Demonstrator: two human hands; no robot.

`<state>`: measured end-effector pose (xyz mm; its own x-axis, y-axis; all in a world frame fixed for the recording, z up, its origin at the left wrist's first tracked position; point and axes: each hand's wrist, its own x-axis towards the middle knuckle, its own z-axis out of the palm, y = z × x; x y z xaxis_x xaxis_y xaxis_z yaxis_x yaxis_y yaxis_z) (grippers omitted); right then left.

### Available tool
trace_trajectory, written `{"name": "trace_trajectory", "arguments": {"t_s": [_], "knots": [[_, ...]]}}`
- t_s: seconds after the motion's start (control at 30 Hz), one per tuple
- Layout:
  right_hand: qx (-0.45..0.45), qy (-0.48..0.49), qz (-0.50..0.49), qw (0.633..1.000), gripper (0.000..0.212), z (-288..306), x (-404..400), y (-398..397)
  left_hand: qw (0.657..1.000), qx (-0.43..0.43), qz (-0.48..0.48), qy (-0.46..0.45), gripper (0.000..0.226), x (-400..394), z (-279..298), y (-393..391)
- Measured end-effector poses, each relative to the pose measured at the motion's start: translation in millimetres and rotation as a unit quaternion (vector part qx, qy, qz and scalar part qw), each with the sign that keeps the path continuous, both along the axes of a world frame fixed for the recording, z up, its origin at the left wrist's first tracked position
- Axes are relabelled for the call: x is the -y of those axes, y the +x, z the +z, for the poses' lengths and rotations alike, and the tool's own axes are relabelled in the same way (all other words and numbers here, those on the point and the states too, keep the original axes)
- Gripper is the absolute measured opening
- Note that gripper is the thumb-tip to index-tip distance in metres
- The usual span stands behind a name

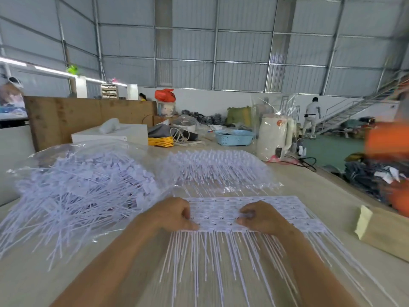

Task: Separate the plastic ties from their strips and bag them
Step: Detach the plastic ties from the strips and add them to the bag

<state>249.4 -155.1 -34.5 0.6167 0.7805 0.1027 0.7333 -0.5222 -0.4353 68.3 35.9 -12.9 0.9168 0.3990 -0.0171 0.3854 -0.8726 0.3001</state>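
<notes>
Hands gripping tie strip, fingertips blurred

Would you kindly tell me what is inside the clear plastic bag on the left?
The clear plastic bag holds a loose heap of white ties; deeper layers are hidden.

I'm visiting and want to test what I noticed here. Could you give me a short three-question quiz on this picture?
1. True or false: both hands grip the strip of ties.
2. Where does the clear bag of loose ties lie? A) left of the hands B) right of the hands C) on the floor
3. Fill in: the blue basket stands at the table's ____ end.

Key: 1 true: left hand, right hand. 2 A. 3 far.
</notes>
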Motion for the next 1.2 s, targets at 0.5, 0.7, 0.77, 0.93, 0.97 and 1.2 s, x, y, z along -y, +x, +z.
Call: {"name": "trace_trajectory", "arguments": {"t_s": [0.5, 0.7, 0.77, 0.93, 0.97, 1.2], "knots": [[0.028, 0.069, -0.018, 0.997, 0.028, 9.9, -0.1, -9.2, 0.996, -0.078, -0.051, -0.007, 0.029, 10.2, 10.9, -6.7], [-0.087, -0.02, 0.074, 0.993, 0.043, 43.6, 15.3, -27.0, 0.947, 0.151, -0.075, -0.273, 0.023, 10.6, 23.9, -14.2], [-0.07, -0.027, 0.065, 0.995, 0.048, 57.2, 24.8, -26.9, 0.911, 0.21, -0.066, -0.348, 0.02, 10.0, 25.9, -15.2], [0.058, 0.065, 0.034, 0.996, 0.038, 92.1, 35.5, -36.3, 0.879, 0.249, -0.017, -0.405, 0.019, 9.7, 16.5, -7.8], [0.091, 0.063, 0.031, 0.993, 0.035, 96.2, 35.1, -40.7, 0.881, 0.249, -0.006, -0.403, 0.02, 9.5, 13.9, -6.1], [0.147, -0.035, 0.004, 0.988, 0.034, 87.6, 23.2, -31.6, 0.891, 0.238, 0.058, -0.382, 0.025, 7.3, 1.1, 0.3]]}}
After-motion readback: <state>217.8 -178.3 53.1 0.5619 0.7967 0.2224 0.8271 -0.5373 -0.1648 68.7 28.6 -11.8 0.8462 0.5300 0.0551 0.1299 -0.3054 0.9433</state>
